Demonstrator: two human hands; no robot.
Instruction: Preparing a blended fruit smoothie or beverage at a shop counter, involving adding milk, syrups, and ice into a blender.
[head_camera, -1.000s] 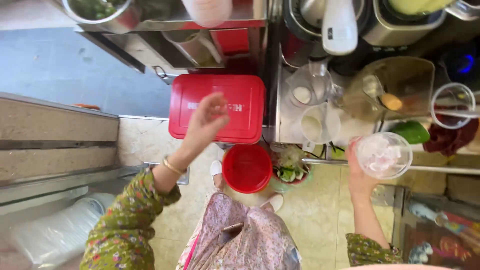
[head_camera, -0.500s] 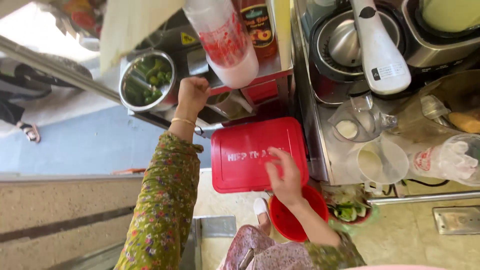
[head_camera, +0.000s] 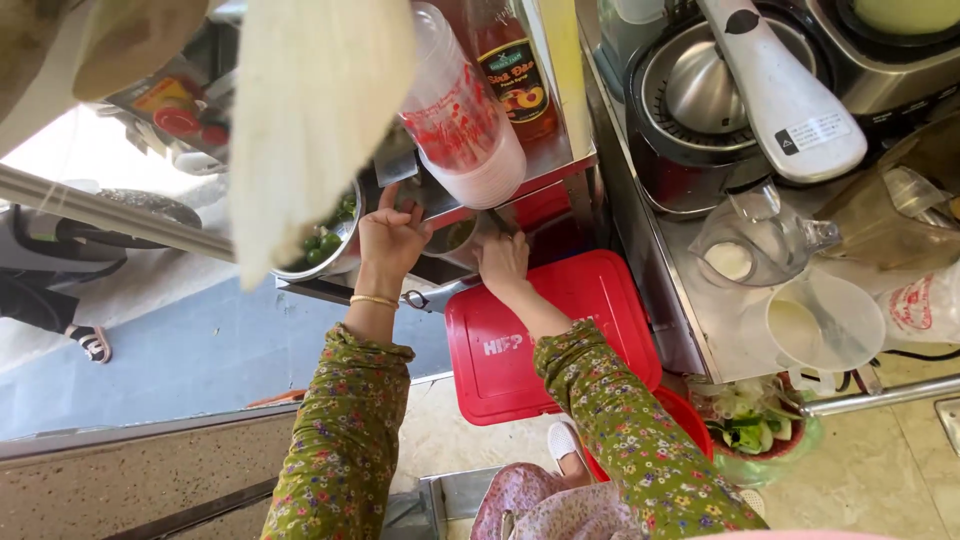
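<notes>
Steel bowl of limes (head_camera: 325, 245) sat on the cart's lower shelf, at 11 o'clock from the red cooler lid (head_camera: 550, 335). Left hand (head_camera: 390, 240) rested open against its rim, grasping nothing visible. Right hand (head_camera: 503, 262) reached into the shelf at 3 o'clock of the bowl, grip undeterminable; the step looked like fetching, and a firmer hold seemed needed.

A pale cloth (head_camera: 310, 110) hides most of the metal bowl (head_camera: 330, 250); beside the bowl, the right hand's (head_camera: 503, 262) fingertips vanish under the shelf (head_camera: 540, 165).

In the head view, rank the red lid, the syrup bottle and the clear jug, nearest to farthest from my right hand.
From the right hand:
1. Red lid, just below it.
2. Syrup bottle, above on the shelf.
3. Clear jug, off to the right on the counter.
</notes>
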